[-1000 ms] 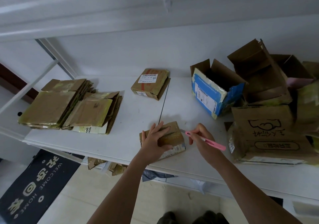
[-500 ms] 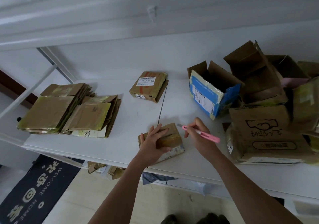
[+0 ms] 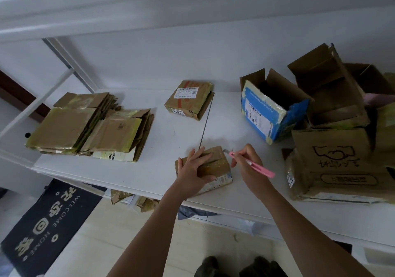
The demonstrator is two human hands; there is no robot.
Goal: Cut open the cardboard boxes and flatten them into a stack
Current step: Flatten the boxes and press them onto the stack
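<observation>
From the head camera, the dark doormat [image 3: 44,223] on the floor reads "WELCOME HOME". A taped parcel [image 3: 190,99] at the back of the white table [image 3: 149,170] carries a white barcode label too small to read. The open blue box [image 3: 271,114] bears a barcode label, and the large brown carton [image 3: 335,165] has a drawn outline and handwriting that is not legible.

The small taped box [image 3: 210,167] sits near the table's front edge. The left hand [image 3: 195,170] rests on it, fingers spread over the top. The right hand [image 3: 249,165] grips a pink cutter [image 3: 252,164], its blade at the box's far right corner. Flattened cardboard [image 3: 89,127] is stacked well to the left.
</observation>
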